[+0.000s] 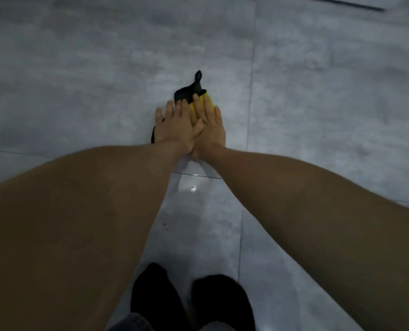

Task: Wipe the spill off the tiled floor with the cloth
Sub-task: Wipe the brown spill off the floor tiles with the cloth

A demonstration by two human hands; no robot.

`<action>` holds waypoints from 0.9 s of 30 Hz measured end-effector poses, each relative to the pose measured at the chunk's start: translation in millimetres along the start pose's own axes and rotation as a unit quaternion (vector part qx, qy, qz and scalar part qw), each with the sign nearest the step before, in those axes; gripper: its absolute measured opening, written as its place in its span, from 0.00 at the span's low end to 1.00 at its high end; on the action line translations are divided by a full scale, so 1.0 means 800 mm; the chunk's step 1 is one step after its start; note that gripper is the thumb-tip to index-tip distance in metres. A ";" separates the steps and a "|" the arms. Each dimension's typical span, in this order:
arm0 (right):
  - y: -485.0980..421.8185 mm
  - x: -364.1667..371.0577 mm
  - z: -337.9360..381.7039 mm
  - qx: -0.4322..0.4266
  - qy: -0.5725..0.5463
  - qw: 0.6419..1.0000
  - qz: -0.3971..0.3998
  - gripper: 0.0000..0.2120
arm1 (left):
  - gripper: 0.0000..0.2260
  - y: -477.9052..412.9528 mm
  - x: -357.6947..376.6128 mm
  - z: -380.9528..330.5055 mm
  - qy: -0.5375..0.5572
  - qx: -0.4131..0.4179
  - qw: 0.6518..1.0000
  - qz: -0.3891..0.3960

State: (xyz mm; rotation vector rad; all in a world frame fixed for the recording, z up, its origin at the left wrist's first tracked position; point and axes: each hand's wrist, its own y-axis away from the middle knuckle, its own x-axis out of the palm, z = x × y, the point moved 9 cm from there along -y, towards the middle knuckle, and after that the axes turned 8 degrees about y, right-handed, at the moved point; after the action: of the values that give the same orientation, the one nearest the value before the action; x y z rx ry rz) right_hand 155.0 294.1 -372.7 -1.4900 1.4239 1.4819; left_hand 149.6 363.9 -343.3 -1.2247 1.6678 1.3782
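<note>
**Mid-wipe, wet patch still behind the cloth**

I judge the job partly done: a glossy wet patch [194,188] still shines on the tiled floor [79,80] between my forearms, nearer me than the cloth [194,94]. My left hand [175,126] and right hand [210,126] lie flat and overlapping, pressing the black-and-yellow cloth down, fingers spread, not gripping. The cloth pokes out just beyond my fingertips.

Both hands [190,125] on cloth [191,91] on floor [79,80]; feet [189,299] behind.
</note>
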 end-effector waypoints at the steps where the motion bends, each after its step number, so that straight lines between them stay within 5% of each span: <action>1: 0.004 0.008 -0.028 0.017 -0.010 1.000 0.004 0.54 | 0.33 -0.005 0.006 -0.028 -0.001 0.021 1.000 0.006; 14: 0.168 0.107 -0.302 0.194 -0.079 0.978 0.001 0.43 | 0.32 0.058 0.095 -0.326 -0.075 0.260 0.960 0.069; 22: 0.323 0.143 -0.330 0.246 -0.143 0.958 -0.021 0.42 | 0.33 0.162 0.149 -0.395 -0.060 0.385 0.917 0.089; 27: 0.353 0.147 -0.331 0.272 -0.175 0.946 -0.009 0.37 | 0.36 0.190 0.165 -0.389 -0.060 0.363 0.916 0.158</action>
State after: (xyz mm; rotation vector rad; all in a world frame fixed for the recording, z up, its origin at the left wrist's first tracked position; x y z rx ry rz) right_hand -49.3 -54.6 -355.6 -0.8515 1.4351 1.1390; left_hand -14.1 31.7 -330.5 -0.4492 2.0736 0.8254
